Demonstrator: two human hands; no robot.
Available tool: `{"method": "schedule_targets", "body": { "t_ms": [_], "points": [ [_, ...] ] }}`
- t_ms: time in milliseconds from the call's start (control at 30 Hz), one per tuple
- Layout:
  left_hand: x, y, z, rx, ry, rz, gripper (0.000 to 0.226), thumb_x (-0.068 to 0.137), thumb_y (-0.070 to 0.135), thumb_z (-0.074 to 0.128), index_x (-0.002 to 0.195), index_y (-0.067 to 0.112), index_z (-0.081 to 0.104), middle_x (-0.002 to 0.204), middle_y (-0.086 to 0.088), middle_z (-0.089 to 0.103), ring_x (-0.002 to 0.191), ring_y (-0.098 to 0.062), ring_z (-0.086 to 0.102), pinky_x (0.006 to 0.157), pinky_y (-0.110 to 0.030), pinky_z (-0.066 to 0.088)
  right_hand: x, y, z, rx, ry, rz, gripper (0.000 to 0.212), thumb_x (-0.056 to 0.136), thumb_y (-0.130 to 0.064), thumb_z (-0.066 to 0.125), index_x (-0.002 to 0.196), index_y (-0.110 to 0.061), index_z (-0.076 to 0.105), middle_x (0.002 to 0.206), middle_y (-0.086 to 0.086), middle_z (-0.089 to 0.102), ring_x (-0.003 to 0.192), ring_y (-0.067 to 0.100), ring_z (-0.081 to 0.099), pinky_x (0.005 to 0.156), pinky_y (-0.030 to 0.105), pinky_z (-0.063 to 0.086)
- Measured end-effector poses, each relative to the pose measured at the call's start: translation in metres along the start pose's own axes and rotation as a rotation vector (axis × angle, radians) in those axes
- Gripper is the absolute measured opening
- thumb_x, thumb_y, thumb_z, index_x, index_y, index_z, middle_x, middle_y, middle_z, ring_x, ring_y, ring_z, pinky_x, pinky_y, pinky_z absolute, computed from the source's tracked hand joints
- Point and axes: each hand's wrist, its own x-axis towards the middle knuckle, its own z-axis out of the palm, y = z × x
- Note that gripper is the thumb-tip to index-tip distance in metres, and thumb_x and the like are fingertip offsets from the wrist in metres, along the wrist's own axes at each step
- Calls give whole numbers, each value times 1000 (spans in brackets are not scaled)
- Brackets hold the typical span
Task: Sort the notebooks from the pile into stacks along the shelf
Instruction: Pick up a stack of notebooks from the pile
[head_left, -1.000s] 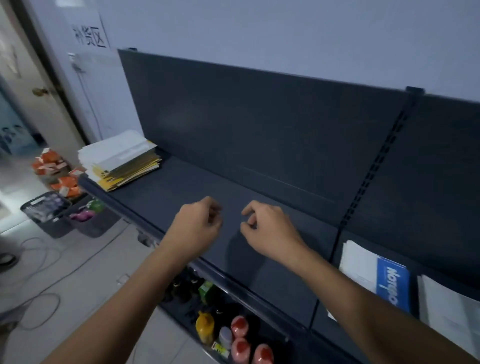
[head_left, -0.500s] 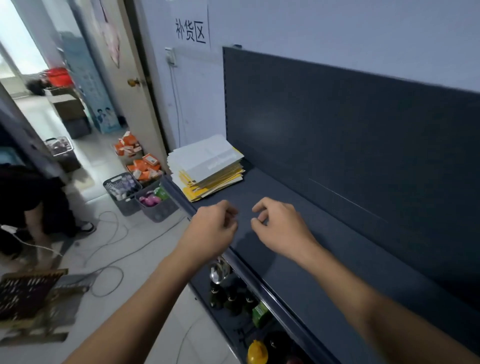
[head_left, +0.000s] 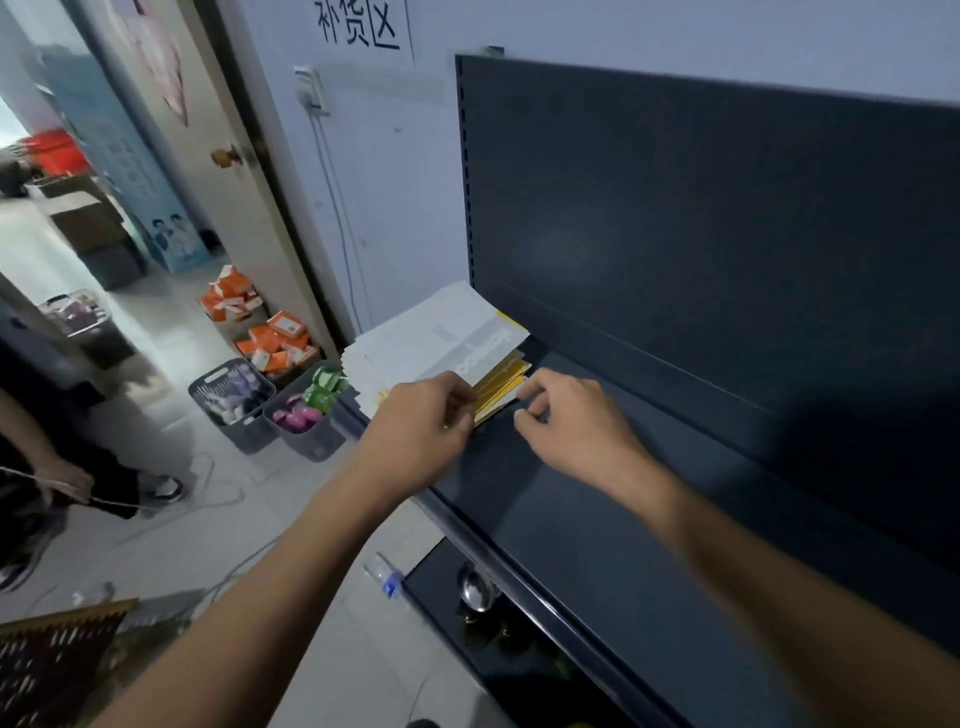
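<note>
White-topped and yellow-edged, the pile of notebooks (head_left: 441, 338) lies just left of the frame's centre, at the far left end of the dark shelf (head_left: 597, 499), its back corner against the grey back panel (head_left: 701, 234).

A second ago both hands hung over a bare middle stretch of the shelf, curled and empty, with the pile well off at the upper left and some laid-out notebooks at the lower right. Half a second ago the view had swung left and the pile sat nearer. Now the hands have reached it, and the laid-out notebooks are out of frame.

The left hand (head_left: 421, 431) covers the pile's near edge, its curled fingers lying over the yellow spines. Blur hides whether they pinch anything, so I cannot tell if it has a hold. The right hand (head_left: 576, 421) sits just beside the pile's lower right corner, thumb and forefinger parted like a pincer, holding nothing I can see.

This looks like the start of another pick. The pile is thick, so much of the sorting probably remains. Its edges are fanned and uneven, so separating one notebook may drag its neighbours.

Left of the shelf, on the floor, stand two grey baskets (head_left: 228, 395) of small goods, with orange boxes (head_left: 270, 343) behind them. Another person (head_left: 52, 441) shows at the left edge.
</note>
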Motion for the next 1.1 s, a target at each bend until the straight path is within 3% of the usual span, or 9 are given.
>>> {"method": "schedule_targets", "body": {
  "t_ms": [267, 533, 633, 767, 867, 933, 1100],
  "points": [
    [86, -51, -24, -15, -82, 206, 15, 96, 29, 59, 108, 29, 67, 93, 17, 70, 87, -2, 64, 80, -22, 51, 55, -29, 32, 11, 95, 171, 17, 90, -32, 57, 106, -29, 63, 89, -10, 69, 89, 17, 66, 79, 37, 57],
    [175, -112, -48, -42, -180, 359, 15, 95, 22, 60, 107, 22, 69, 85, 17, 65, 78, -7, 62, 77, -21, 45, 91, -70, 59, 40, 236, 469, 23, 87, -32, 59, 109, -29, 64, 92, -14, 67, 90, 15, 65, 83, 38, 56],
    [194, -127, -46, -42, -202, 398, 14, 95, 20, 60, 105, 22, 69, 92, 12, 68, 77, -7, 60, 74, -19, 42, 98, -79, 65, 37, 275, 550, 28, 90, -33, 58, 116, -26, 63, 98, -12, 68, 93, 16, 65, 84, 39, 57],
    [212, -143, -38, 18, -175, 368, 18, 93, 24, 61, 109, 19, 68, 104, 3, 66, 86, -15, 62, 73, -24, 43, 102, -82, 77, 10, 285, 677, 33, 95, -35, 55, 121, -15, 54, 112, 2, 60, 98, 23, 61, 82, 39, 54],
    [225, -148, -29, 88, -183, 283, 32, 91, 41, 62, 111, 16, 65, 103, -1, 65, 90, -20, 61, 72, -28, 42, 107, -74, 86, 54, 267, 755, 33, 97, -40, 52, 112, -11, 51, 113, 6, 55, 97, 24, 58, 79, 36, 51],
    [227, -147, -26, 98, -208, 252, 40, 91, 49, 61, 114, 17, 64, 102, 1, 64, 90, -19, 60, 72, -28, 42, 111, -72, 89, 74, 269, 758, 32, 97, -43, 53, 104, -12, 54, 108, 5, 55, 93, 22, 58, 76, 34, 49],
    [225, -142, -25, 128, -204, 259, 41, 91, 52, 60, 110, 16, 60, 99, 2, 59, 88, -19, 58, 70, -28, 40, 116, -89, 97, 8, 372, 677, 27, 99, -41, 52, 108, -17, 59, 107, -2, 50, 87, 16, 56, 70, 30, 44]
  ]
}}
